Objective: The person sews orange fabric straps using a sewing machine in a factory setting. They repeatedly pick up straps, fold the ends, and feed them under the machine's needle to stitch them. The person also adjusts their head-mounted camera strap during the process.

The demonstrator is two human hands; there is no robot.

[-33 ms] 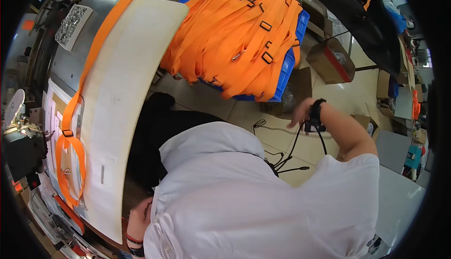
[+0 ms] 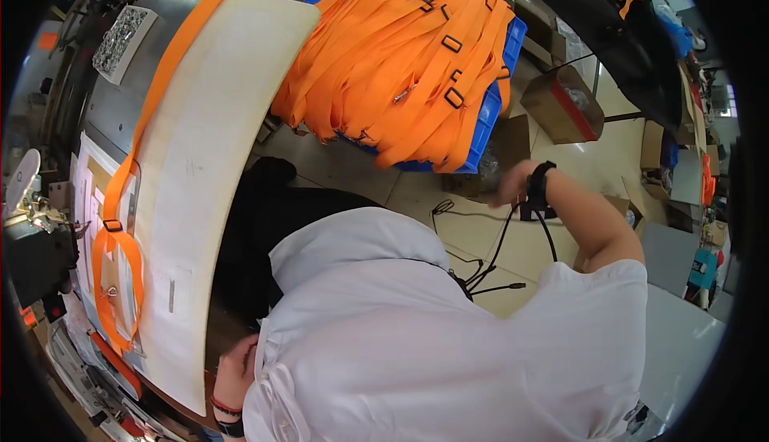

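My left hand point(image 2: 235, 367) is low beside the table's near edge, against my white shirt. Its fingers bend inward and their tips are hidden, so I cannot tell whether it holds anything. Off to the right, my right hand point(image 2: 513, 185) hangs above the floor, near the corner of a blue crate point(image 2: 485, 139). Its fingers are somewhat blurred but look loosely stretched, with nothing seen in them. Orange webbing straps point(image 2: 384, 65) with black buckles heap over the crate. One orange strap point(image 2: 164, 77) runs along the table point(image 2: 200, 137) and ends in a loop with a black buckle point(image 2: 112, 226).
A white tray of small metal parts point(image 2: 122, 44) sits at the table's far left. Machine parts point(image 2: 36, 250) stand at the left edge. Black cables point(image 2: 497, 262) dangle by my right side. An open cardboard box point(image 2: 563, 105) stands right of the crate.
The whole view has shifted very slightly. My right hand has moved a little; the straps, crate and left hand look the same.
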